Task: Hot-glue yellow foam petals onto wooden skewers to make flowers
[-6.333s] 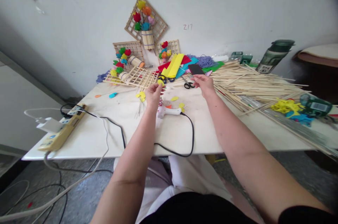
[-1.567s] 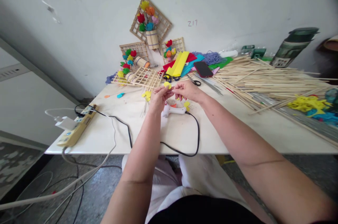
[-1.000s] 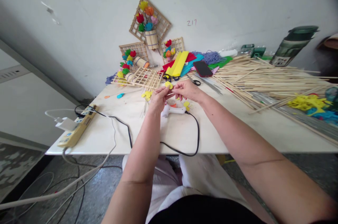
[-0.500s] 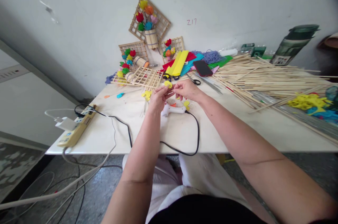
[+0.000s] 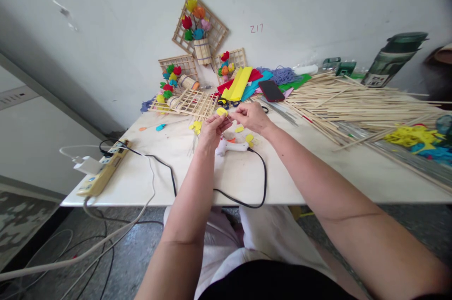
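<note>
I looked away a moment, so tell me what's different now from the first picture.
The right hand has moved left, from just by the phone to the left hand; whether it pinches anything is too small to tell. The left hand still holds a yellow piece. The white glue gun and power strip stayed put.

Left hand [image 5: 213, 130] is pinching a yellow piece [image 5: 221, 111]; right hand [image 5: 252, 118] is working just beside it. White glue gun [image 5: 232, 148] is lying below on the table [image 5: 243, 175].
</note>
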`<action>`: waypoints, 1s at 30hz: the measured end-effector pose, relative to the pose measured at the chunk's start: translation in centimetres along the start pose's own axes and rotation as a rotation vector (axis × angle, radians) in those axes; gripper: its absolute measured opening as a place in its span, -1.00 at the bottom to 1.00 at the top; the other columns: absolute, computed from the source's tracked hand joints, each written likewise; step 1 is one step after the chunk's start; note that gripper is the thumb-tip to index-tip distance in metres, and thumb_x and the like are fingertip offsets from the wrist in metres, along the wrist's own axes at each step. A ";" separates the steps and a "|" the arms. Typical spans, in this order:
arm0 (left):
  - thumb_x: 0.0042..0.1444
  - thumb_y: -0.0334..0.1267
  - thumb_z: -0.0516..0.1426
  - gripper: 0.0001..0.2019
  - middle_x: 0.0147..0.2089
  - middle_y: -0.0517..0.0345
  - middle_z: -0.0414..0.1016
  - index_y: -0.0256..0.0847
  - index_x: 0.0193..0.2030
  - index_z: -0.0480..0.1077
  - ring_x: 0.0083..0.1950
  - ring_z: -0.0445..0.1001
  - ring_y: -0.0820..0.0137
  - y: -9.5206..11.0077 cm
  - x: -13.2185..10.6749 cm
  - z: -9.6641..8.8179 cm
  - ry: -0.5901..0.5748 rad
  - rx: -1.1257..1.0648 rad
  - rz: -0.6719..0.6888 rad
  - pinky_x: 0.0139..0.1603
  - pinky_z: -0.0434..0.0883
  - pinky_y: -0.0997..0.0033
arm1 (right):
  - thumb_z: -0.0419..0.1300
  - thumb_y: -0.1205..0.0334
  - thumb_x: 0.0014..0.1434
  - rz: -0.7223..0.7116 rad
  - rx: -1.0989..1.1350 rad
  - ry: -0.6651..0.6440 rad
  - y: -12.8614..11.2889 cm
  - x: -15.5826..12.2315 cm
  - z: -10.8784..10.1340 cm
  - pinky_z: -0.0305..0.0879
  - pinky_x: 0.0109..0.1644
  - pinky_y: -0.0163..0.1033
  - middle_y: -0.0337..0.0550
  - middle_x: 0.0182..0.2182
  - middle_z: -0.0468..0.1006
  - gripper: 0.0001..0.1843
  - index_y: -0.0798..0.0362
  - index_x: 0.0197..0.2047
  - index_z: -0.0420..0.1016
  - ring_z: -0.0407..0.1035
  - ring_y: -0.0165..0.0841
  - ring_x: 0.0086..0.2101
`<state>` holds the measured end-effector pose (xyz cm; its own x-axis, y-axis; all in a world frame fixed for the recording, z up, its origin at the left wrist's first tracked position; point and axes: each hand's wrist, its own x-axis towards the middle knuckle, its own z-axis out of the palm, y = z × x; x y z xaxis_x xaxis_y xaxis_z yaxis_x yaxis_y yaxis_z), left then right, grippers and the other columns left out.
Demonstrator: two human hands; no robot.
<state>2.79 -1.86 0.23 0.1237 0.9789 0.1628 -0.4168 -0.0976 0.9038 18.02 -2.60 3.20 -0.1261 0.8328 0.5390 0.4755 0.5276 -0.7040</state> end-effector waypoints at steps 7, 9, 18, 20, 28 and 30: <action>-0.14 -0.25 0.31 -0.80 -0.29 -0.01 0.59 -0.27 -0.44 0.40 -0.23 0.58 0.28 0.1 -0.5 0.0 -0.150 -0.037 -0.099 -0.12 0.48 0.31 | 0.18 -0.01 0.00 0.089 0.167 0.036 0.4 0.6 -0.6 0.12 -0.48 -0.34 -0.23 -0.60 0.41 -0.67 0.13 -0.50 0.47 0.23 -0.44 -0.53; -0.14 -0.26 0.31 -0.80 -0.30 0.00 0.59 -0.29 -0.45 0.40 -0.25 0.58 0.28 0.2 -0.6 0.1 -0.185 -0.031 -0.121 -0.12 0.48 0.29 | 0.18 -0.04 -0.02 0.133 0.276 -0.035 0.4 0.5 -0.6 0.13 -0.48 -0.34 -0.25 -0.61 0.39 -0.64 0.14 -0.48 0.49 0.23 -0.45 -0.53; -0.13 -0.27 0.31 -0.78 -0.31 -0.05 0.58 -0.37 -0.39 0.45 -0.24 0.58 0.27 -0.2 -0.8 0.2 -0.285 0.006 -0.179 -0.12 0.48 0.30 | 0.26 0.18 -0.16 0.208 0.473 -0.058 0.3 0.2 0.5 0.19 -0.48 -0.34 -0.21 -0.57 0.47 -0.83 0.13 -0.53 0.47 0.28 -0.45 -0.53; -0.13 -0.26 0.31 -0.78 -0.30 -0.05 0.59 -0.36 -0.37 0.45 -0.25 0.58 0.28 -0.3 -0.8 0.2 -0.287 0.016 -0.181 -0.12 0.48 0.31 | 0.26 0.22 -0.17 0.207 0.481 -0.032 0.4 0.3 0.6 0.21 -0.46 -0.34 -0.21 -0.56 0.48 -0.87 0.13 -0.54 0.47 0.30 -0.43 -0.51; -0.12 -0.24 0.31 -0.78 -0.38 0.01 0.57 -0.36 -0.41 0.44 -0.35 0.56 0.38 -0.4 -0.8 0.9 -0.213 0.031 -0.174 -0.18 0.48 0.38 | 0.23 0.18 -0.16 0.266 0.451 0.093 0.2 0.2 1.4 0.18 -0.48 -0.35 -0.27 -0.60 0.42 -0.83 0.14 -0.54 0.43 0.24 -0.48 -0.55; -0.13 -0.25 0.32 -0.78 -0.42 0.04 0.56 -0.36 -0.44 0.42 -0.38 0.55 0.41 -0.4 -0.8 1.2 -0.177 0.022 -0.169 -0.20 0.48 0.39 | 0.21 0.19 -0.15 0.279 0.423 0.131 0.1 0.2 1.6 0.17 -0.49 -0.35 -0.29 -0.62 0.39 -0.84 0.13 -0.55 0.42 0.22 -0.48 -0.56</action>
<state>3.89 -2.86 0.18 0.3471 0.9349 0.0737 -0.3573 0.0592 0.9321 16.70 -2.11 2.48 0.0784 0.9376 0.3388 0.0788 0.3329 -0.9397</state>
